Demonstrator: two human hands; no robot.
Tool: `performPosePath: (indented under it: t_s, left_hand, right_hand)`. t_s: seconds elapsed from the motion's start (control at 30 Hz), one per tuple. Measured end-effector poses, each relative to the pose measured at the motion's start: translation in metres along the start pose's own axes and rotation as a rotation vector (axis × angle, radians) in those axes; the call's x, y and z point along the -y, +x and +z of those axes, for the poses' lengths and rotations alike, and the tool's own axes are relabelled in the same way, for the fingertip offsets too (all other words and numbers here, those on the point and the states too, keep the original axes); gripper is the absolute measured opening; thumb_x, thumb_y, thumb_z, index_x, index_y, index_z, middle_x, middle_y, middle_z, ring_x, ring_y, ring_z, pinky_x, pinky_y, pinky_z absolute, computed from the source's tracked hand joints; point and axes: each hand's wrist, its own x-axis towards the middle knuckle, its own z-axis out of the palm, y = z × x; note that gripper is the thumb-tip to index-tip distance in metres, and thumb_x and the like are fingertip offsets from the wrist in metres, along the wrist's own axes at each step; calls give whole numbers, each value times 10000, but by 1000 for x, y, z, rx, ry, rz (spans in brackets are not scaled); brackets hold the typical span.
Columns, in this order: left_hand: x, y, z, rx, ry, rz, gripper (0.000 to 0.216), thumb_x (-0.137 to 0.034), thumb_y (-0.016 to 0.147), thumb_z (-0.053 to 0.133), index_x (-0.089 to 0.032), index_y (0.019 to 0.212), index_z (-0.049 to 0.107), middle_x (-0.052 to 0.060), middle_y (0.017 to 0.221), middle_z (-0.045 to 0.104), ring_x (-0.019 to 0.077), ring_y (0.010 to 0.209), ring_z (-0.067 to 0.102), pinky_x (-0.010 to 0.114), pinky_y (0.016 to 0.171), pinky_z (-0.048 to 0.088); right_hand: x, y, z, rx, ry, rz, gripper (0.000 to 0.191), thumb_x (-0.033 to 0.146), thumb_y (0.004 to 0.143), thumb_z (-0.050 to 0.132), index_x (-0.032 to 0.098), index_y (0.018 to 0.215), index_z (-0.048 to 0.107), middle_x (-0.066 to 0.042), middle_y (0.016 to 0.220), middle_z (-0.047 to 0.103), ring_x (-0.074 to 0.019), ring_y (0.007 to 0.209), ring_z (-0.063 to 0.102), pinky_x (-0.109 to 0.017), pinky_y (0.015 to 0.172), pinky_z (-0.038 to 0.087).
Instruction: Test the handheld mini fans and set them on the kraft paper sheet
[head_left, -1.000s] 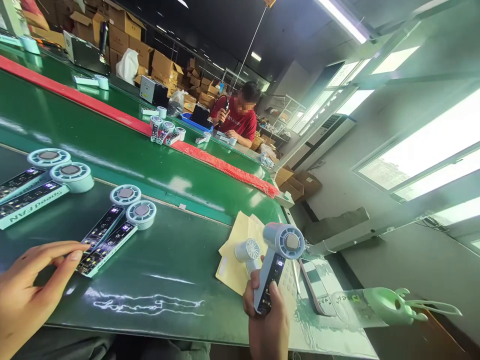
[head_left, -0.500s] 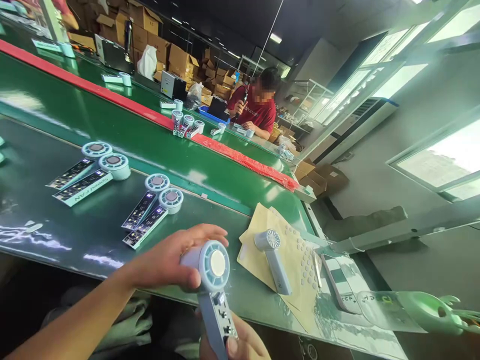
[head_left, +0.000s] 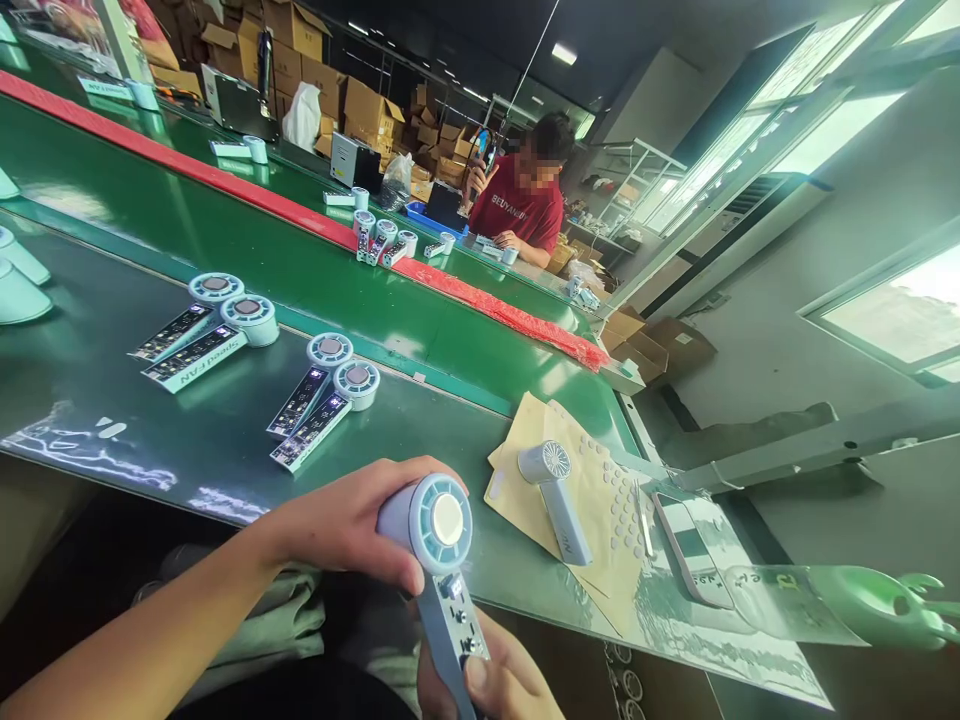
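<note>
- right hand (head_left: 495, 685) clamped on handle of handheld fan (head_left: 442, 560), near table edge
- left hand (head_left: 352, 520) cupped round fan head
- second fan (head_left: 559, 495) lying on yellow paper (head_left: 525, 450)
- two fan pairs (head_left: 326, 395) on green table (head_left: 112, 390)
- a person in a red shirt (head_left: 525, 210) far end

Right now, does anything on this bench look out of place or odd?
Little stands out. One fan lies alone on the yellow sticker sheets, apart from the neat fan pairs on the green mat. Both hands, left and right, grip another fan.
</note>
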Motion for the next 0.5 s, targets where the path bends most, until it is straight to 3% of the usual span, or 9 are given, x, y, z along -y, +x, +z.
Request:
performPosePath:
  t_s: [0.17, 0.5]
  left_hand:
    - [5, -2, -4, 82, -33, -42, 663, -554, 594, 769, -172, 1093, 557, 18, 914, 581, 155, 784, 511, 210, 656, 396]
    - [13, 4, 7, -108, -60, -33, 663, -660, 662, 647, -175, 1102, 546, 16, 897, 557, 144, 761, 490, 212, 635, 386]
  right_hand:
    - [-7, 2, 1, 54, 59, -30, 466, 484, 837, 653, 147, 1155, 613, -4, 644, 448, -80, 471, 378, -171, 440, 251]
    - [-1, 3, 4, -64, 47, -10, 469, 510, 830, 636, 142, 1122, 629, 8, 632, 428, -51, 404, 317, -169, 371, 190]
